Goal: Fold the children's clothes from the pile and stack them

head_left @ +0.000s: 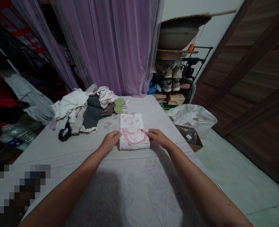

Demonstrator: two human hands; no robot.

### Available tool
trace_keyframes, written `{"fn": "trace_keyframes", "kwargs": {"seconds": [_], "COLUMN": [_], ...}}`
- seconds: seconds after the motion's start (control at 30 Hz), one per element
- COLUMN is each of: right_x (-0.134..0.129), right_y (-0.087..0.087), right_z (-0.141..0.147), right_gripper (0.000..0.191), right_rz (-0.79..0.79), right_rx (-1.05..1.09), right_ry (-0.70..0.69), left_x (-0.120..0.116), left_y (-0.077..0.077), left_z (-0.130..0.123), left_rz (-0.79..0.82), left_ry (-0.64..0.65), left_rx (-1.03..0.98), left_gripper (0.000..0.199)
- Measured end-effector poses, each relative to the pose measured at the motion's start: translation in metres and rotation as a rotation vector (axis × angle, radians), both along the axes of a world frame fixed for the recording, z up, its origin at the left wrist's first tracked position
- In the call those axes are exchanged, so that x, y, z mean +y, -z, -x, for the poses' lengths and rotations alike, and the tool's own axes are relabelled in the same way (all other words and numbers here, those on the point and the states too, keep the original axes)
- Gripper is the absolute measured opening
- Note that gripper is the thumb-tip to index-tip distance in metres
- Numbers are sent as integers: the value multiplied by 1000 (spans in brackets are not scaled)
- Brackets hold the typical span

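A small white printed shirt (131,122) with a pink-trimmed neckline lies partly folded on the pale patterned bed sheet (139,179). Its collar end is turned over towards me, while the far part stays flat. At the left edge of the fold, my left hand (111,138) pinches the fabric between thumb and fingers. My right hand (157,136) grips the opposite edge in the same way, near the pink trim. Both forearms reach in from the bottom of the view.
A heap of clothes (71,107) sits at the back left of the bed. Behind it hangs a purple curtain (106,41). Beyond the right edge are a plastic bag (192,116), an open box (189,137) and a shoe rack (174,71). A large bottle (18,134) stands at left.
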State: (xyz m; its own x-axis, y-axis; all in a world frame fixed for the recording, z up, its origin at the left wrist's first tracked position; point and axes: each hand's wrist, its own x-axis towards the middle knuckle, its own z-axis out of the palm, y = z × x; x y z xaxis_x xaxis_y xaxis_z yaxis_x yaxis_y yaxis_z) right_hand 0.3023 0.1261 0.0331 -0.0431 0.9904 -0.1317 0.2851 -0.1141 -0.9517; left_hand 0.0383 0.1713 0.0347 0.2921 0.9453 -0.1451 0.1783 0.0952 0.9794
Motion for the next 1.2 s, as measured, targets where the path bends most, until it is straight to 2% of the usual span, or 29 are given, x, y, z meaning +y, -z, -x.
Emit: {"fn": "trace_keyframes", "kwargs": {"seconds": [0.1, 0.2, 0.3, 0.4, 0.5, 0.6, 0.67, 0.8, 0.9, 0.97, 1.03, 1.1, 1.13, 1.2], "right_x": [29, 51, 61, 59, 49, 41, 36, 21, -1, -15, -22, -16, -8, 17], "right_y": [13, 24, 31, 33, 32, 31, 31, 28, 16, 6, -5, -14, -16, -19], "right_z": [6, 10, 10, 9, 9, 11, 12, 11, 2, -8, -18, -25, -26, -22], "right_gripper": [44, 39, 37, 39, 40, 61, 73, 84, 86, 80, 72, 62, 55, 37], "right_rz": [32, 26, 20, 26, 37, 58, 39, -12, 47, 121, 188, 193, 170, 121], "right_rx": [-13, -53, -56, -25, 11, 103, 185, 299, 372, 402, 397, 341, 293, 182], "right_ry": [159, 288, 367, 383, 382, 365, 316, 177, -93, -323, -463, -409, -310, -20], "left_x": [29, 53, 67, 65, 51, 35, 26, 11, 3, 0, 3, 14, 22, 42], "left_y": [-1, -4, -5, -2, 5, 10, 10, 4, 1, 1, 3, 4, 5, 7], "left_z": [-17, -27, -30, -28, -22, -14, -10, -2, 7, 12, 15, 13, 11, 3], "left_rz": [133, 174, 236, 298, 370, 383, 359, 325, 332, 358, 360, 290, 232, 142], "left_ry": [-100, -127, -142, -137, -92, -28, 21, 46, 78, 151, 206, 165, 95, -77], "left_rx": [-35, -15, 1, -8, -94, -176, -182, -178, -176, -133, -62, 4, 38, 104], "left_gripper": [29, 28, 25, 28, 35, 38, 41, 56, 72, 81, 83, 73, 64, 48]}}
